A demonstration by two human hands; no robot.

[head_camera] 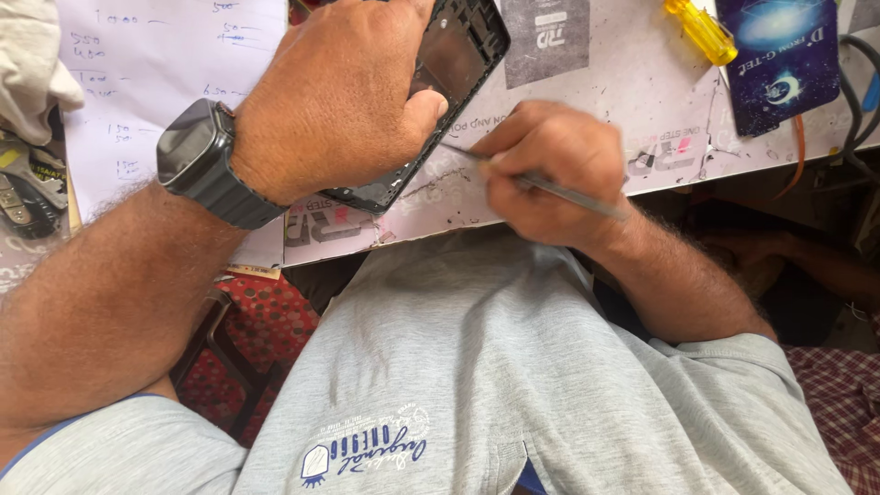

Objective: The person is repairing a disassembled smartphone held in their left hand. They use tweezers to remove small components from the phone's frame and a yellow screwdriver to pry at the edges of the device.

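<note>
My left hand (335, 101) grips a black phone frame (458, 55), holding it tilted on the worn white work mat (632, 82). A dark wristwatch (206, 160) sits on that wrist. My right hand (550, 170) pinches thin metal tweezers (568, 191). Their tip (449, 148) points at the frame's lower edge, just beside my left thumb. Most of the frame's middle is hidden under my left hand.
A sheet of paper with handwritten figures (156, 64) lies at the left. A yellow-handled screwdriver (701, 29) and a dark blue card (784, 55) lie at the upper right, with cables (857, 92) at the right edge. My grey shirt (477, 367) fills the foreground.
</note>
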